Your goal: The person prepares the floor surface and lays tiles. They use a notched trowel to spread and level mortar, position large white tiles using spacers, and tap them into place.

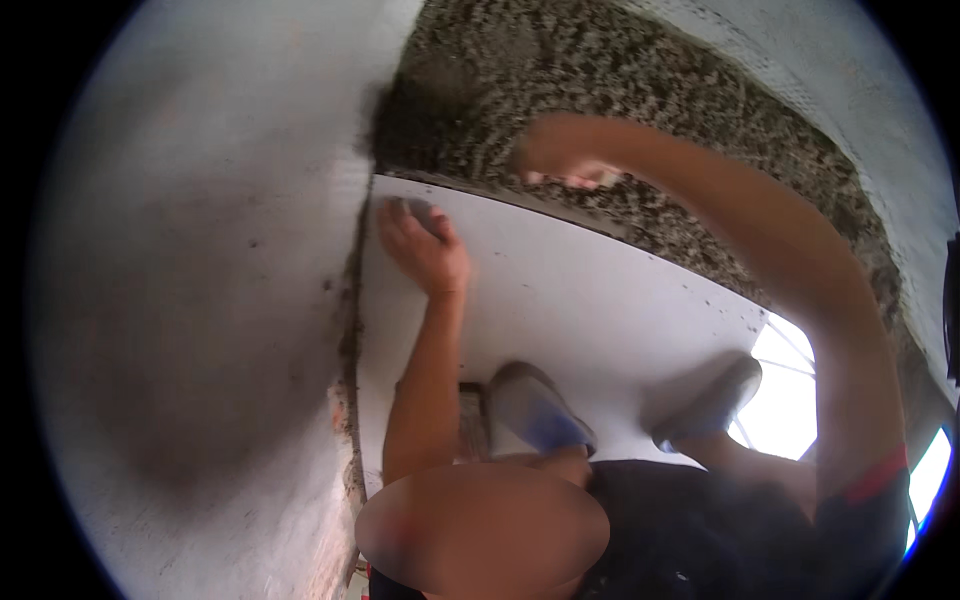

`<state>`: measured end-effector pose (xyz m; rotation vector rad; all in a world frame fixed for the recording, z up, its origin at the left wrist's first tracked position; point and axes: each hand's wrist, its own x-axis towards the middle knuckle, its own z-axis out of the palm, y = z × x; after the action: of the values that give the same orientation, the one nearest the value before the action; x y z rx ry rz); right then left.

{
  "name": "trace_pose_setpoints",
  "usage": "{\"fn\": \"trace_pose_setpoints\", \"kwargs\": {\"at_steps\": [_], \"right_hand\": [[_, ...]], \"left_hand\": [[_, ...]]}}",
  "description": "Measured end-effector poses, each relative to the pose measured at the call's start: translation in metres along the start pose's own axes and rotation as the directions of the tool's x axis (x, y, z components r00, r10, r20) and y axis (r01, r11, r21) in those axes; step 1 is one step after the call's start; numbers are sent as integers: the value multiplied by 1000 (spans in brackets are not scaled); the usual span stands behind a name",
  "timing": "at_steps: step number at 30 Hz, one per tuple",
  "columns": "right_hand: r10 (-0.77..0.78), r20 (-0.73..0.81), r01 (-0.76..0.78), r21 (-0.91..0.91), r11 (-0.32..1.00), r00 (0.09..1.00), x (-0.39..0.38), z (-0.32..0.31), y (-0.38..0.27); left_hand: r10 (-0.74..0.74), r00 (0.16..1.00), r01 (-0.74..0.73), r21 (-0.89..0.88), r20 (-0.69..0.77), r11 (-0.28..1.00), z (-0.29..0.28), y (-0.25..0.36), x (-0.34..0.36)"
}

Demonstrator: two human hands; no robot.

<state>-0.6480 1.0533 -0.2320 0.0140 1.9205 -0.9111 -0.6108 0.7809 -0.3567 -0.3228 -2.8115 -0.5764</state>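
Observation:
My left hand (428,250) is at the far left corner of a pale slab (560,270), its fingers curled around a small grey lump (424,214) that looks like mortar. Beyond the slab's edge lies a bed of rough, dark grey mortar (640,85). Over that bed hovers my right hand (568,150), blurred by motion, with its fingers bent inward. Whatever it may hold is hidden, and contact with the mortar cannot be made out.
A whitish wall (200,250) borders the slab on the left, with a rough gap between. My shoes (540,410) are on the slab. Another pale wall (850,110) curves along the far right. Bright white tiles (785,390) show at right.

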Motion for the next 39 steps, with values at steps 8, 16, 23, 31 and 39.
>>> {"fn": "trace_pose_setpoints", "kwargs": {"at_steps": [8, 16, 23, 31, 39], "right_hand": [[362, 53, -366, 108, 924, 930, -65, 33, 90], [755, 20, -673, -439, 595, 655, -320, 122, 323], [582, -148, -600, -190, 777, 800, -356, 92, 302], [304, 24, -296, 319, 900, 952, -138, 61, 175], [318, 163, -351, 251, 902, 934, -185, 71, 226]], "left_hand": [[-58, 998, 56, 66, 20, 996, -8, -26, -8], [18, 1000, -18, 21, 11, 1000, -3, -23, -4], [-37, 996, 30, 81, 80, 996, -7, -21, -6], [-86, 970, 85, 15, 229, 996, -24, -27, -15], [-90, 976, 88, 16, 199, 996, -123, -43, -117]]}}
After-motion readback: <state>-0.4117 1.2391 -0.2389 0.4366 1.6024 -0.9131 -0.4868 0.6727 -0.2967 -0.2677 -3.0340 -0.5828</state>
